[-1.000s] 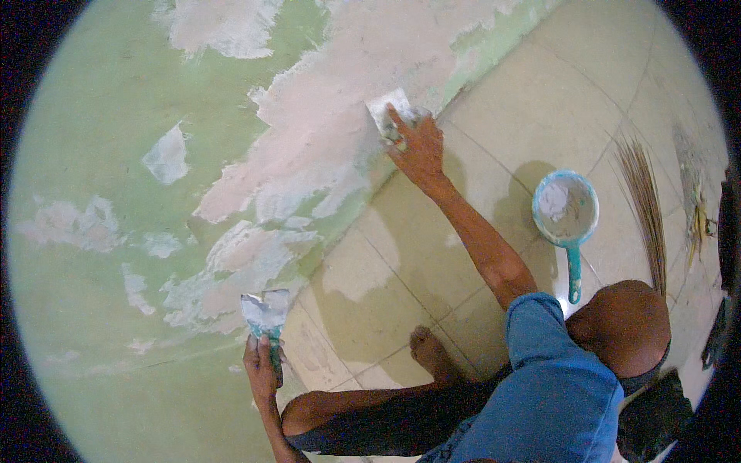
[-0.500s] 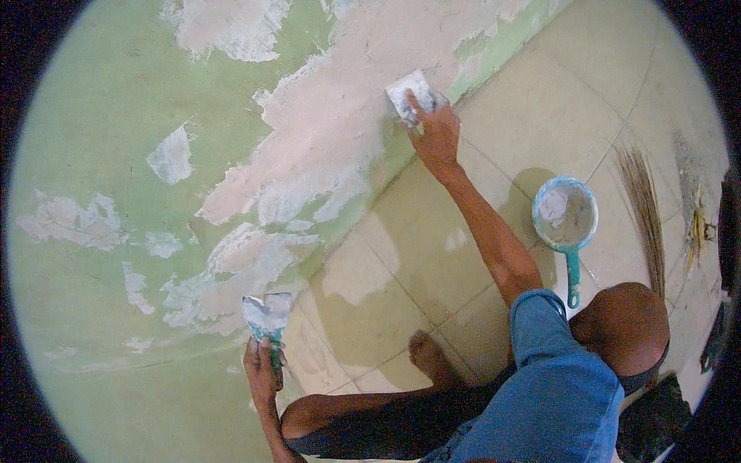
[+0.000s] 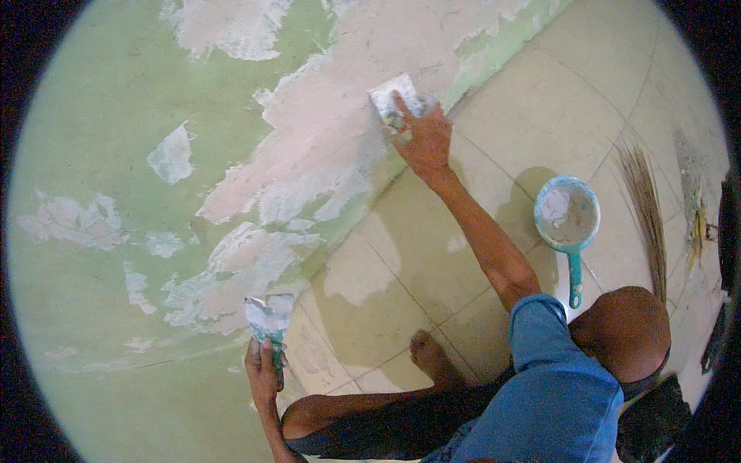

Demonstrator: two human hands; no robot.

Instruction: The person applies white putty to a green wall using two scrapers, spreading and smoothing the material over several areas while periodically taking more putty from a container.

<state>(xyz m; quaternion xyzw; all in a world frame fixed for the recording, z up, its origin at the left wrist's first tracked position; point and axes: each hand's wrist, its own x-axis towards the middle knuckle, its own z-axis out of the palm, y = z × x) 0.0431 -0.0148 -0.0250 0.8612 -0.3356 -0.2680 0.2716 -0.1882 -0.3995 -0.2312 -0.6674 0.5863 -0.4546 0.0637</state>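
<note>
My right hand (image 3: 427,147) presses a flat, whitish putty scraper (image 3: 388,94) to the green wall (image 3: 85,309), its index finger stretched along the blade. Under and around that blade lies a broad pinkish-white band of filler (image 3: 324,116) low on the wall. Lower left, my left hand (image 3: 264,370) grips the green handle of a putty knife (image 3: 269,312), whose wide blade carries white paste and points away from me. Its blade is close to the wall; I cannot tell if they touch.
On the tiled floor (image 3: 478,324) to the right stands a round, paste-smeared dipper (image 3: 573,270) with a green handle and whitish paste inside. Beyond it lies a stick broom (image 3: 647,212). My bent knees and bare foot (image 3: 431,359) are near the wall's base.
My right hand and its scraper have slid a little to the left and slightly nearer along the filler. The left hand with the putty knife has barely moved.
</note>
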